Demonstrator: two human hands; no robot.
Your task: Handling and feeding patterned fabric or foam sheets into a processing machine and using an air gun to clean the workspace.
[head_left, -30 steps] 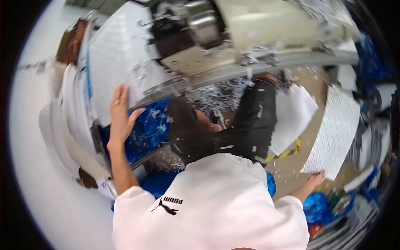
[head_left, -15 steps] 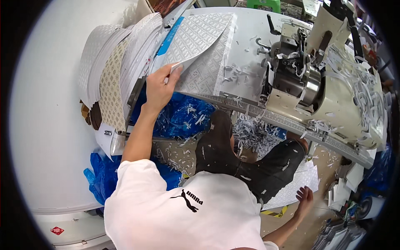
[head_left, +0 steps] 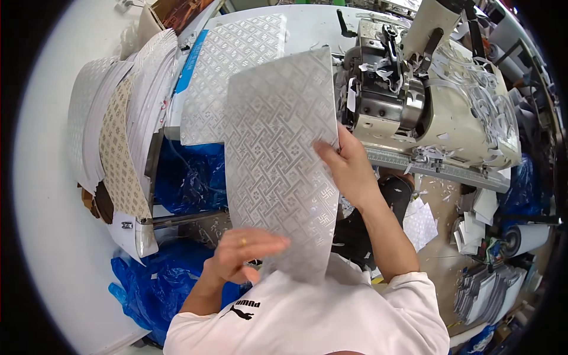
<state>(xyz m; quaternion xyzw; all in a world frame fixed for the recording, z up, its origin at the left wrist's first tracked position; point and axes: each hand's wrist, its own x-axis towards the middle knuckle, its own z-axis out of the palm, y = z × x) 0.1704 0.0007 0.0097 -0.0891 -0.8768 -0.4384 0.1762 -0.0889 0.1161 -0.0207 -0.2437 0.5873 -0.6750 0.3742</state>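
Observation:
A long grey-silver sheet point(head_left: 278, 148) with an embossed lattice pattern is raised in front of my chest, its far end near the machine table. My right hand point(head_left: 350, 168) grips its right edge, thumb on the patterned face and the other fingers hidden behind. By the sheet's lower left edge my left hand point(head_left: 245, 254) is slightly blurred, its fingers stretched out and the thumb apart, with nothing held. Beyond the raised sheet, another silver patterned sheet point(head_left: 236, 47) lies on the table beside a blue strip point(head_left: 192, 61).
To the right stands a cream machine point(head_left: 467, 121) with metal rollers and paper trimmings, a ruled metal bar point(head_left: 426, 164) along its front. Curved stacks of patterned sheets point(head_left: 92, 118) rise at the left. Blue plastic bags point(head_left: 154, 290) sit below. More stacked sheets point(head_left: 485, 290) lie lower right.
The upper sheet has come off the table and toward my chest. My left hand has let go of its corner; my right hand has come up from low right and taken its right edge.

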